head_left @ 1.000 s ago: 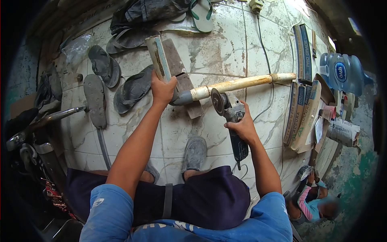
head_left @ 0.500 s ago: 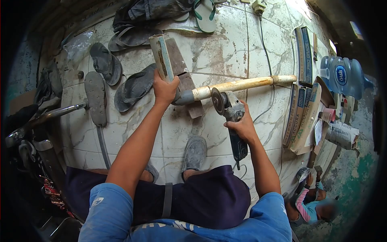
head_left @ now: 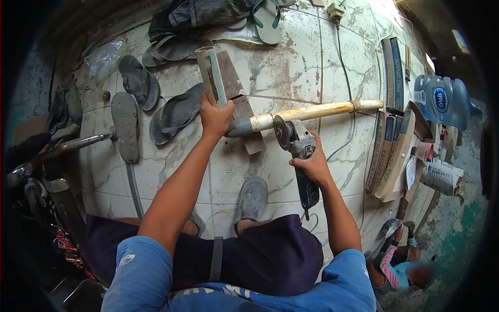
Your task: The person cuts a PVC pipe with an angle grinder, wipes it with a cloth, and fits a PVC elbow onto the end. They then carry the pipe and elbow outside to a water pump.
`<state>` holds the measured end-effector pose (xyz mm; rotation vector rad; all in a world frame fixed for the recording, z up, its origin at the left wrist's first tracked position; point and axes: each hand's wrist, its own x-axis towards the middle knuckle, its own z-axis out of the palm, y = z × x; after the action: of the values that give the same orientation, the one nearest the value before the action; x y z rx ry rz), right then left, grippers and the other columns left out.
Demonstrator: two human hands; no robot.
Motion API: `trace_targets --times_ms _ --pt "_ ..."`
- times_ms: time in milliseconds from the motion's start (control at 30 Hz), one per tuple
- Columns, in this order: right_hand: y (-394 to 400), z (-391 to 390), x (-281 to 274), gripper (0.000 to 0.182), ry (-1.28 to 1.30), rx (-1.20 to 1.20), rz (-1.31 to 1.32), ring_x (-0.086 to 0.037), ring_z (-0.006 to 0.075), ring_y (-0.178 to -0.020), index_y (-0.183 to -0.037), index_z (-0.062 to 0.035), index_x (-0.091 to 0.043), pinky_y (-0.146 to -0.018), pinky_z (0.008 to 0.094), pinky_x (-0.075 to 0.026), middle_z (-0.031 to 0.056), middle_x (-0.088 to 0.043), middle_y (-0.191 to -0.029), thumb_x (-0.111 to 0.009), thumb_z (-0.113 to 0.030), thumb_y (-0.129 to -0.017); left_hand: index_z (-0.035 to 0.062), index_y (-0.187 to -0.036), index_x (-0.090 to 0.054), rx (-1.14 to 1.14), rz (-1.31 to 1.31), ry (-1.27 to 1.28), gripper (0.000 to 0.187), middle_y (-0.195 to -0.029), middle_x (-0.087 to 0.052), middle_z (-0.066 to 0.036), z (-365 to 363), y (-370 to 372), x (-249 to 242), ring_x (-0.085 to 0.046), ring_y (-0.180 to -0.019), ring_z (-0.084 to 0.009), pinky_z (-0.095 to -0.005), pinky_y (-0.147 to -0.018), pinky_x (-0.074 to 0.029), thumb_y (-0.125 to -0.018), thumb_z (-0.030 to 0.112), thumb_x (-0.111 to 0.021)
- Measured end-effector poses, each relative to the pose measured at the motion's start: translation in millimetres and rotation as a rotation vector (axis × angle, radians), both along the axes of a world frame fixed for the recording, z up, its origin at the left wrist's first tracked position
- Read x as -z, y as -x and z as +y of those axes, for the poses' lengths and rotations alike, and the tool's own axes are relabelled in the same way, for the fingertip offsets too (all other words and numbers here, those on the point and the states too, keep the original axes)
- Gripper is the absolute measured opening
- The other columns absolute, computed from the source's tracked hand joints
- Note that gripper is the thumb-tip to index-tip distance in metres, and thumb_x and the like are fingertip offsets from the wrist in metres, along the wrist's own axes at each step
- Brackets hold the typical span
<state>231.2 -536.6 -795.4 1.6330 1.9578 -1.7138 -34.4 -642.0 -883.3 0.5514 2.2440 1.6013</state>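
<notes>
My left hand is wrapped round a short, upright-tilted pipe section of an elbow-shaped pipe. Its long, whitish-yellow arm stretches right across the floor from a grey joint. Beneath the joint lies a flat brown board. In my right hand is an angle grinder, held by its body with its round disc up beside the long pipe arm. The disc is close to the pipe; whether they touch, I cannot tell.
Dusty sandals lie on the tiled floor at left. A black cable runs from a socket. Cardboard boxes and a blue water bottle stand at right. Another person is at lower right.
The view has shifted slightly, moving the floor objects a little to the right. Both hands keep their holds on the pipe and grinder. The other person's hands have moved slightly.
</notes>
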Motion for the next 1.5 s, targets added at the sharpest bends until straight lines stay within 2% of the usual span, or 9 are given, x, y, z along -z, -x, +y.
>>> trace_targets --times_ms 467,533,967,1033,1133,1167,1233,1500 --pt "1.8 1.7 8.4 0.099 -0.023 0.015 0.038 -0.058 0.0209 -0.092 -0.141 -0.0061 -0.026 -0.084 0.0315 -0.049 0.0125 -0.059 -0.106 -0.081 -0.009 -0.059 0.0007 -0.099 -0.049 0.004 0.031 -0.002 0.038 -0.085 -0.061 -0.016 -0.6 0.1 2.7 -0.063 -0.078 -0.0299 -0.0390 -0.074 -0.050 -0.071 0.017 -0.069" --pt "-0.2 2.5 13.5 0.095 -0.034 0.026 0.049 -0.061 0.0235 -0.095 -0.139 -0.0080 -0.030 -0.086 0.0327 -0.049 0.0144 -0.061 -0.108 -0.081 -0.013 -0.059 0.0005 -0.100 -0.049 0.004 0.018 0.012 0.038 -0.087 -0.061 -0.017 0.1 -0.1 2.3 -0.063 -0.079 -0.0300 -0.0392 -0.075 -0.050 -0.071 0.018 -0.069" --pt "-2.3 1.6 14.1 0.094 -0.066 0.002 0.049 -0.061 0.0234 -0.095 -0.138 -0.0103 -0.032 -0.086 0.0332 -0.049 0.0138 -0.061 -0.107 -0.081 -0.014 -0.058 -0.0016 -0.107 -0.051 -0.009 -0.055 0.062 0.047 -0.093 -0.064 -0.021 4.6 9.4 10.6 -0.065 -0.085 -0.0329 -0.0397 -0.078 -0.050 -0.070 0.020 -0.069" --pt "-3.0 1.7 14.7 0.094 -0.060 0.001 0.025 -0.060 0.0236 -0.095 -0.138 -0.0106 -0.032 -0.085 0.0333 -0.049 0.0138 -0.061 -0.106 -0.081 -0.014 -0.058 -0.0040 -0.111 -0.051 0.021 -0.114 0.094 0.048 -0.097 -0.063 -0.015 5.3 12.7 8.3 -0.062 -0.086 -0.0227 -0.0342 -0.079 -0.050 -0.071 0.013 -0.070" --pt "-1.9 2.1 12.2 0.098 -0.030 -0.009 0.032 -0.057 0.0206 -0.094 -0.140 -0.0075 -0.028 -0.085 0.0314 -0.048 0.0119 -0.058 -0.107 -0.082 -0.010 -0.058 -0.0045 -0.112 -0.051 0.026 -0.105 0.103 0.049 -0.098 -0.063 -0.015 6.3 17.4 19.0 -0.061 -0.086 -0.0214 -0.0335 -0.078 -0.050 -0.070 0.013 -0.070" --pt "-2.2 2.1 12.5 0.098 -0.029 -0.009 0.032 -0.057 0.0206 -0.094 -0.140 -0.0075 -0.028 -0.085 0.0314 -0.048 0.0119 -0.058 -0.107 -0.082 -0.010 -0.058 -0.0045 -0.112 -0.051 0.027 -0.105 0.103 0.049 -0.098 -0.063 -0.015 7.4 18.2 18.8 -0.061 -0.086 -0.0214 -0.0335 -0.078 -0.050 -0.070 0.013 -0.070" --pt "-2.7 2.1 13.2 0.099 -0.028 -0.011 0.040 -0.057 0.0206 -0.094 -0.141 -0.0076 -0.027 -0.085 0.0312 -0.048 0.0119 -0.058 -0.108 -0.082 -0.010 -0.058 -0.0036 -0.106 -0.052 -0.004 -0.148 0.114 0.049 -0.093 -0.065 -0.021 9.4 19.8 18.2 -0.065 -0.085 -0.0326 -0.0393 -0.078 -0.051 -0.066 0.019 -0.069" --pt "-4.1 2.1 16.5 0.101 -0.024 -0.012 0.045 -0.057 0.0212 -0.095 -0.142 -0.0077 -0.026 -0.086 0.0314 -0.047 0.0124 -0.059 -0.108 -0.082 -0.009 -0.058 -0.0041 -0.109 -0.052 -0.018 -0.232 0.146 0.052 -0.095 -0.065 -0.021 13.0 26.5 31.7 -0.065 -0.085 -0.0306 -0.0383 -0.077 -0.051 -0.065 0.018 -0.070"
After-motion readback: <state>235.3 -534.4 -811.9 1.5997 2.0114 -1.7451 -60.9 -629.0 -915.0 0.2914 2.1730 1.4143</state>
